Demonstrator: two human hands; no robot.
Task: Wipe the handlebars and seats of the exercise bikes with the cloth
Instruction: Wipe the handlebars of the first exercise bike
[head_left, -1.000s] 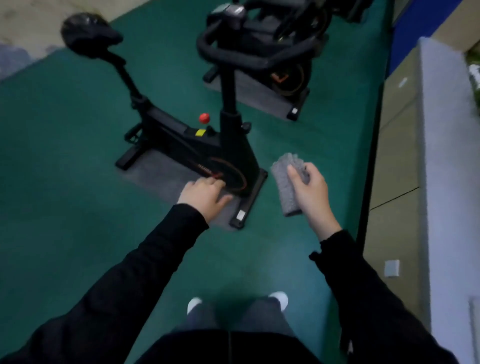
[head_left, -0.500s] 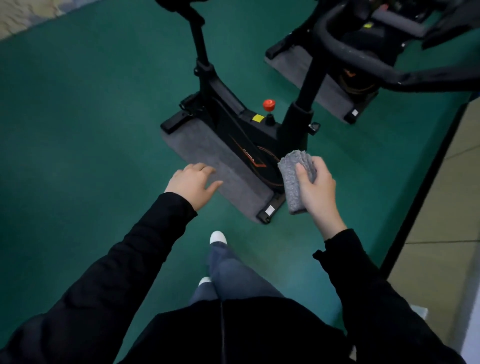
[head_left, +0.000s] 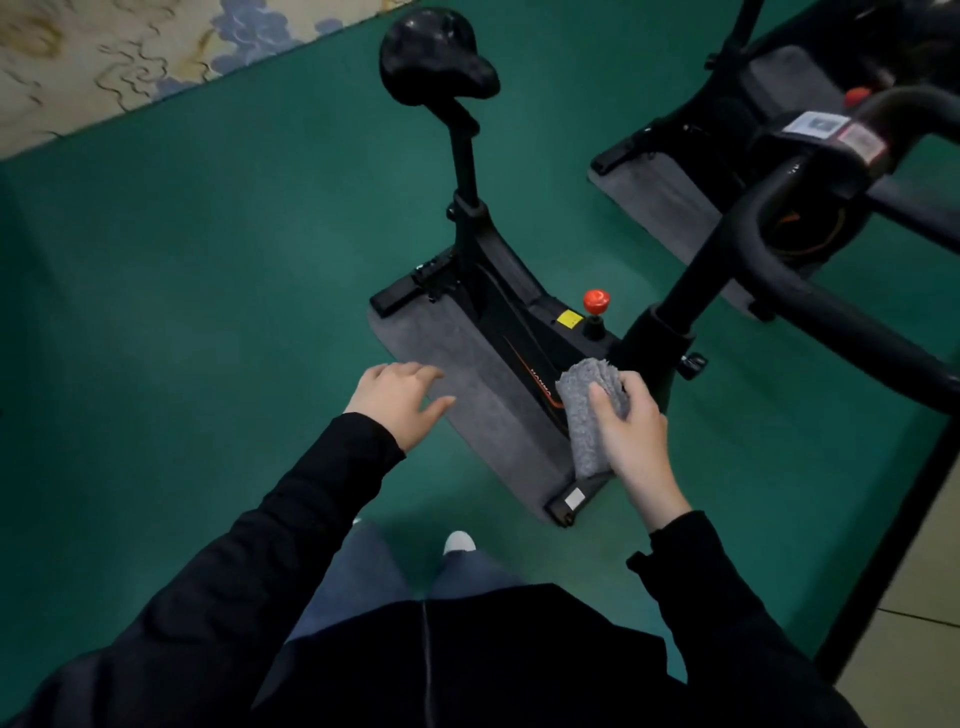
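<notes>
Grey cloth (head_left: 587, 421) bunched up in the right hand (head_left: 631, 431), thumb and fingers wrapped round it, seen in front of the low front part of the near bike (head_left: 514, 322). Left hand (head_left: 397, 402) loose, fingers spread a little, holding nothing, over the edge of the grey mat (head_left: 457, 364) under that bike. Black seat (head_left: 434, 57) up on its post (head_left: 465, 166), well apart from both hands. Thick black handlebar (head_left: 810, 296) sticking out on the right, not touching the cloth. Red knob (head_left: 596, 300) and yellow sticker (head_left: 568, 319) on the frame, between the seat post and the handlebar post. Second bike (head_left: 810, 231) on its own mat (head_left: 665, 192) just behind, with only a thin strip of green between the two mats. Lots of bare green floor (head_left: 182, 312) on the left. Pale swirly floor (head_left: 104, 47) past the green edge at the top left. Black strip (head_left: 896, 535) and pale tiles (head_left: 924, 649) along the right side. One white shoe tip (head_left: 459, 541) low down, near the mat's front corner.
</notes>
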